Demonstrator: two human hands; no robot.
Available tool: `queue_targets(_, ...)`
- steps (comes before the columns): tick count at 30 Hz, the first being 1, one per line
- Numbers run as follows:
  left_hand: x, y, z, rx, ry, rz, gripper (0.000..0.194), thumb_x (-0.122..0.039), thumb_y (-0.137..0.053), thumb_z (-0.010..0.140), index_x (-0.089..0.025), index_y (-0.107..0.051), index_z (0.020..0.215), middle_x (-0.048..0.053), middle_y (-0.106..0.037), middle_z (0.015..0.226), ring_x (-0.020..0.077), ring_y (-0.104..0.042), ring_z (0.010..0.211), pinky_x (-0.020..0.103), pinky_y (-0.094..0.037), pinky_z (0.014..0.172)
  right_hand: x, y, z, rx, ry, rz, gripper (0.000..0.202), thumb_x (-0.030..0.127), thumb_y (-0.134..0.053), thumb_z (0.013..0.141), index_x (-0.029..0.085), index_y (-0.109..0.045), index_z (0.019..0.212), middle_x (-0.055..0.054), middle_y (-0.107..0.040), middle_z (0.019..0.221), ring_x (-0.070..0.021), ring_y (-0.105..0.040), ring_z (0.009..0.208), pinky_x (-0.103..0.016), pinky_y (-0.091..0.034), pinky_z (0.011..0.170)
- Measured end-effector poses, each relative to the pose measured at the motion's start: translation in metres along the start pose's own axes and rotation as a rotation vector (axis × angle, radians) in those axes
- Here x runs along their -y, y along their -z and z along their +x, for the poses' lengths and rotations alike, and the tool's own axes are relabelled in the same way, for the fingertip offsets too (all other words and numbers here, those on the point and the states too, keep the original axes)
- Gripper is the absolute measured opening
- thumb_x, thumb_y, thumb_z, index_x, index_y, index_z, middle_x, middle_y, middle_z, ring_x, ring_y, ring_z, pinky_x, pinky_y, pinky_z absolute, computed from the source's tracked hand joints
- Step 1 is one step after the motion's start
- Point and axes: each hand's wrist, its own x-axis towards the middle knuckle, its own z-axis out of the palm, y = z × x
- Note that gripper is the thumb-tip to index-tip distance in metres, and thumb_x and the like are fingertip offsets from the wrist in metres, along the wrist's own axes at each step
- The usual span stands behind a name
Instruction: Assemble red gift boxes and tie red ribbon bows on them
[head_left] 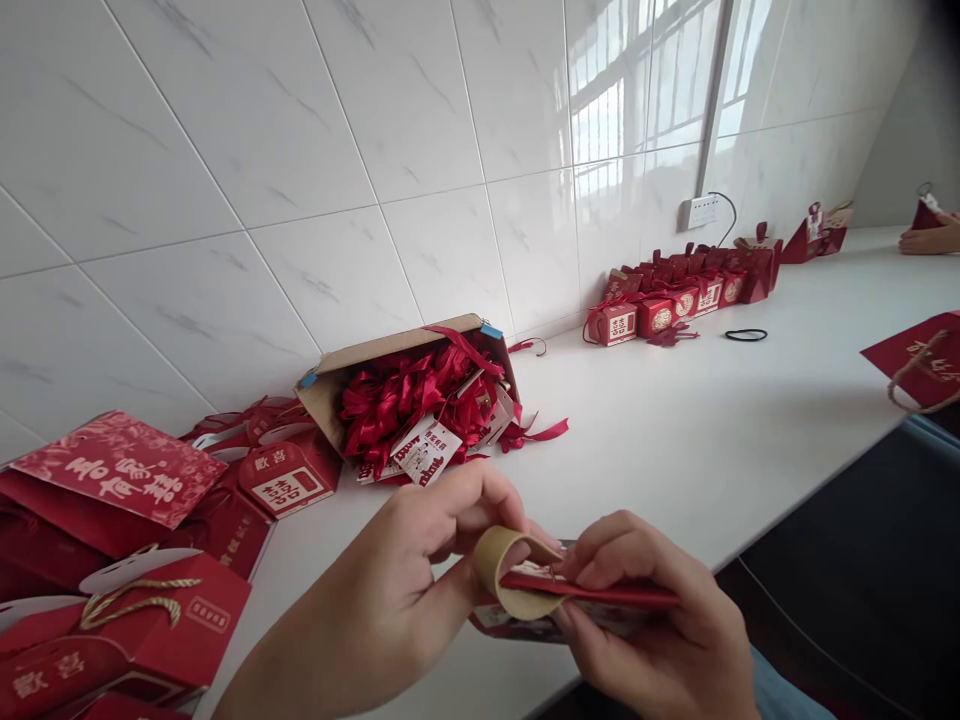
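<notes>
Above the near part of the white table, my left hand (409,575) pinches a curled tan strip (491,562) between thumb and fingers. The strip bends into a loop at the end of a folded red paper piece (630,595), which has a printed underside. Fingers of my right hand (667,610) close on that red piece from above and below. Part of it is hidden by both hands. Just beyond them, an open cardboard box (397,347) lies tipped toward me, full of red ribbons (390,395) and a printed white tag (426,450).
Red gift boxes (172,620) crowd the left side, under a red printed bag (120,470). Small red boxes (660,318) line the tiled wall. A black band (746,335) lies on the white table (637,420). Another person's hand (934,238) appears far right.
</notes>
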Motion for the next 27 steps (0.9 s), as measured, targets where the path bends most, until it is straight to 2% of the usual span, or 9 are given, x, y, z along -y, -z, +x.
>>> queue_targets(6,-0.0017,0.0003,0.0016,0.007,-0.014,0.144,0.019,-0.006,-0.045,0.086,-0.023,-0.052,0.092,0.001,-0.069,0.089,0.0122,-0.066,0.079,0.020,-0.054,0.065,0.0006,-0.0008,-0.0005,-0.019,0.010,0.005,0.025,0.007,-0.068,0.070,0.023,-0.053,0.082,-0.001,-0.061,0.072,-0.0134,-0.061,0.059,-0.022,-0.051,0.051)
queue_targets(11,-0.0028,0.0028,0.0008,0.020,-0.028,0.259,0.018,-0.013,-0.048,0.088,-0.025,-0.058,0.096,-0.001,-0.068,0.091,0.0117,-0.065,0.083,0.020,-0.053,0.072,0.0010,-0.0013,0.0003,-0.037,0.047,-0.027,0.023,0.006,-0.067,0.071,0.022,-0.055,0.083,-0.002,-0.062,0.072,-0.0147,-0.063,0.062,-0.025,-0.055,0.055)
queue_targets(14,0.0002,0.0038,0.0002,0.030,-0.003,0.217,0.019,-0.016,-0.051,0.088,-0.027,-0.060,0.101,-0.002,-0.068,0.099,0.0123,-0.063,0.091,0.021,-0.052,0.080,0.0012,-0.0009,0.0007,-0.052,0.092,-0.072,0.023,0.004,-0.065,0.072,0.021,-0.056,0.085,-0.004,-0.064,0.074,-0.0156,-0.064,0.065,-0.026,-0.056,0.057)
queue_targets(18,0.0048,0.0042,-0.0003,0.027,-0.011,0.120,0.021,-0.016,-0.054,0.087,-0.028,-0.062,0.103,-0.003,-0.067,0.106,0.0141,-0.059,0.105,0.024,-0.048,0.092,0.0004,-0.0006,0.0029,-0.093,0.223,-0.122,0.025,-0.001,-0.064,0.070,0.018,-0.057,0.085,-0.005,-0.065,0.074,-0.0162,-0.064,0.066,-0.028,-0.057,0.057)
queue_targets(22,0.0038,0.0054,-0.0004,0.033,-0.010,0.185,0.027,-0.009,-0.054,0.084,-0.028,-0.062,0.102,-0.004,-0.066,0.105,0.0125,-0.060,0.100,0.022,-0.048,0.089,-0.0010,-0.0014,0.0050,-0.123,0.270,-0.169,0.026,-0.002,-0.066,0.068,0.016,-0.058,0.084,-0.005,-0.066,0.073,-0.0166,-0.064,0.065,-0.030,-0.056,0.057)
queue_targets(27,0.0037,0.0087,0.0008,0.032,-0.064,0.258,0.024,-0.013,-0.056,0.085,-0.028,-0.062,0.102,-0.004,-0.066,0.105,0.0126,-0.060,0.101,0.022,-0.047,0.090,-0.0010,-0.0035,0.0034,-0.125,0.287,-0.191,0.026,0.000,-0.066,0.071,0.018,-0.058,0.088,-0.005,-0.067,0.075,-0.0174,-0.066,0.066,-0.032,-0.057,0.060)
